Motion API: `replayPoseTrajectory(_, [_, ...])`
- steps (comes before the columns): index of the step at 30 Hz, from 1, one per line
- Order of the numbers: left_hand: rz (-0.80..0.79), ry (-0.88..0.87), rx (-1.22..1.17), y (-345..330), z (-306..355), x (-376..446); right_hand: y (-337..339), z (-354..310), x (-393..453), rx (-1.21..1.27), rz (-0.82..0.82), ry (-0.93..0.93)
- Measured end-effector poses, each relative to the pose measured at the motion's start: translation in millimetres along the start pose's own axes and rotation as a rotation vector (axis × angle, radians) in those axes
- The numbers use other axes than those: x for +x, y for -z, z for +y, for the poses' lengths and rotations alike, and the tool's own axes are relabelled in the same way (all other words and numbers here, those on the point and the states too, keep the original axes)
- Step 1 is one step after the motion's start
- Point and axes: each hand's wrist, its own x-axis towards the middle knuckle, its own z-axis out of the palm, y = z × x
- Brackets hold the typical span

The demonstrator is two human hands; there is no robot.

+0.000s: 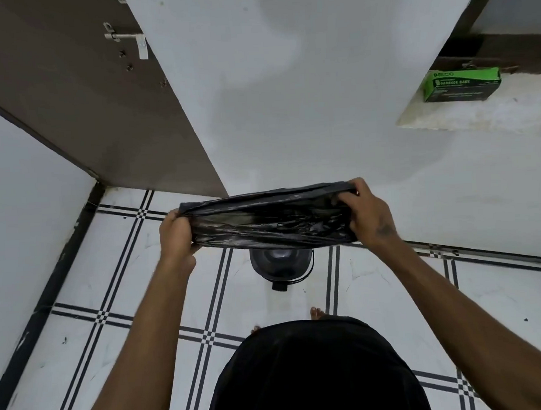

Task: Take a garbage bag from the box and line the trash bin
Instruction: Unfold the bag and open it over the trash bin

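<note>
I held a crinkled black plastic garbage bag stretched between both hands above the bin.

My left hand was clenched on the bag's left end, my right hand pinched its right end. Under the bag, a small dark round trash bin stood on the white tiled floor; the green cardboard garbage-bag box sat on a ledge far right.

Both hands stretch black garbage bag above trash bin.

The tiled floor bears the trash bin; the ledge bears the green box.
</note>
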Motion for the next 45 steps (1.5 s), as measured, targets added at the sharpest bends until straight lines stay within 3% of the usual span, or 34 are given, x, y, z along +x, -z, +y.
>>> replayPoseTrajectory(2, [-0.045, 0.087, -0.244, 0.1, 7.2, 2.7, -0.8, -4.2, -3.1, -0.062, -0.067, 0.069])
replayPoseTrajectory(4, [-0.08, 0.096, -0.308, -0.9, 8.5, 7.5, -3.7, -2.1, -2.6, -0.069, -0.125, 0.092])
replayPoseTrajectory(5, [-0.089, 0.062, -0.24, -1.3, 7.1, 9.4, -3.6, 0.9, -1.6, -0.074, -0.126, 0.099])
replayPoseTrajectory(7, [-0.065, -0.123, 0.123, 0.1, 2.1, 10.6, -2.2, 12.1, 1.4, -0.113, -0.099, 0.081])
replayPoseTrajectory(10, [0.037, -0.438, 0.643, 9.1, -9.7, 10.0, 0.4, 25.8, 11.8, -0.046, -0.018, -0.139])
replayPoseTrajectory(14, [-0.005, -0.44, 0.726, 23.6, -23.1, 15.3, 0.0, 39.0, 22.5, 0.107, 0.079, -0.372])
replayPoseTrajectory(18, [0.001, -0.485, 0.935, 34.7, -41.3, 13.9, -18.8, 27.3, 14.1, 0.228, -0.14, -0.298])
replayPoseTrajectory(21, [-0.132, -0.298, 0.842, 39.7, -53.4, 10.3, -35.7, 15.7, 2.1, 0.209, -0.287, -0.321])
replayPoseTrajectory(25, [-0.185, -0.013, 0.334, 33.6, -43.5, 4.9, -40.6, -8.0, 8.5, 0.193, -0.382, -0.333])
replayPoseTrajectory(27, [-0.151, -0.058, 0.222, 29.0, -26.6, 5.1, -36.8, -27.1, 20.0, 0.225, -0.283, -0.325])
replayPoseTrajectory(30, [-0.158, -0.218, 0.11, 28.8, -6.1, 7.2, -32.2, -60.9, 29.6, 0.329, 0.097, -0.227])
replayPoseTrajectory(32, [-0.097, -0.392, 0.315, 39.8, -11.7, 16.2, -38.9, -71.5, 26.2, 0.345, 0.259, -0.202])
replayPoseTrajectory(33, [-0.082, -0.443, 0.56, 50.7, -23.5, 26.4, -48.5, -69.7, 22.5, 0.303, 0.236, -0.235])
replayPoseTrajectory(35, [-0.095, -0.348, 1.026, 81.7, -56.4, 46.2, -74.2, -54.1, 12.9, 0.057, -0.051, -0.29])
replayPoseTrajectory(37, [-0.127, -0.204, 1.212, 118.9, -88.0, 57.9, -95.0, -41.4, -2.4, -0.135, -0.5, -0.309])
replayPoseTrajectory(38, [-0.127, -0.175, 1.226, 133.7, -97.7, 56.7, -102.1, -39.4, -11.9, -0.156, -0.648, -0.307])
replayPoseTrajectory(45, [-0.177, -0.204, 0.993, 164.3, -100.5, 55.5, -120.7, -65.7, -38.5, 0.032, -0.727, -0.355])
